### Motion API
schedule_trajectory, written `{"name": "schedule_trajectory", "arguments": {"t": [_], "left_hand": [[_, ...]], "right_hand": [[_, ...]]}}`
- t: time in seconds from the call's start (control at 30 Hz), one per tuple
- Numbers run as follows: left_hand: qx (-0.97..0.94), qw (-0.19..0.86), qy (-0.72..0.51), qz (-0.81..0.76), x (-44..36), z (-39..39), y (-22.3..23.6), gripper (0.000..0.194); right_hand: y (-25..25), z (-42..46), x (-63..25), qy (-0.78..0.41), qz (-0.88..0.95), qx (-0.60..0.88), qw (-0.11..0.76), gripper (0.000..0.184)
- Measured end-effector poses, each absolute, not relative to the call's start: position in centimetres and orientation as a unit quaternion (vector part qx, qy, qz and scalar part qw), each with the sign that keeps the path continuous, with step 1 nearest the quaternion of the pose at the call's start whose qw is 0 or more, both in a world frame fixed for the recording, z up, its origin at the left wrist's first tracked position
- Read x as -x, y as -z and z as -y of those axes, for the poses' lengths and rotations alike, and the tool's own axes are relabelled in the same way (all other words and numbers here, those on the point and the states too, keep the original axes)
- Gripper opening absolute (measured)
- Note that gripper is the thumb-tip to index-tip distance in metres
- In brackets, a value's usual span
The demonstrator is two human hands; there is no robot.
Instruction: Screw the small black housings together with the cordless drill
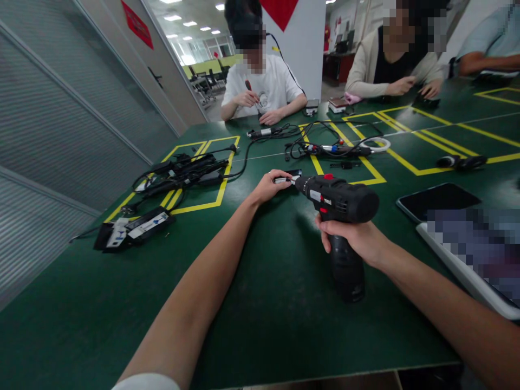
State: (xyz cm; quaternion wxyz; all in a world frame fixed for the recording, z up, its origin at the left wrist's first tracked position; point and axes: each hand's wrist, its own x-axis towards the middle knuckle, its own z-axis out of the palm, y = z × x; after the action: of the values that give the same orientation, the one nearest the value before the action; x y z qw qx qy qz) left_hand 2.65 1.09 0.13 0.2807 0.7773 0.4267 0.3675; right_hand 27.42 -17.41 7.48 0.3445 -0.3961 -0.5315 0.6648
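Observation:
My right hand [353,238] is wrapped round the grip of a black cordless drill [339,197] with red switches. The drill points away and to the left, and its chuck end is close to my left hand. My left hand [271,187] is closed on a small dark and silver piece [281,179] at the drill's tip; the fingers partly hide it, so its kind is unclear. Whether the bit touches this piece cannot be made out. Beneath both hands lies the green tabletop [260,303].
Black cables and adapters [182,173] lie in a heap at the left, near a black box with white labels [148,225]. More tools and wires [329,149] lie ahead. A phone [441,200] and a tablet [475,254] are at the right. Across the table sit several people, one with a screwdriver [248,85].

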Motion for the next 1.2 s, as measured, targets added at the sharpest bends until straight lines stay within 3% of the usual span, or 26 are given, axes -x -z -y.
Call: {"name": "schedule_trajectory", "arguments": {"t": [1.2], "left_hand": [[-0.766, 0.294, -0.366, -0.439, -2.76, -0.84, -0.38, 0.033]], "right_hand": [[-7.23, 17.39, -27.66, -0.671, 0.530, 0.388, 0.344, 0.015]]}}
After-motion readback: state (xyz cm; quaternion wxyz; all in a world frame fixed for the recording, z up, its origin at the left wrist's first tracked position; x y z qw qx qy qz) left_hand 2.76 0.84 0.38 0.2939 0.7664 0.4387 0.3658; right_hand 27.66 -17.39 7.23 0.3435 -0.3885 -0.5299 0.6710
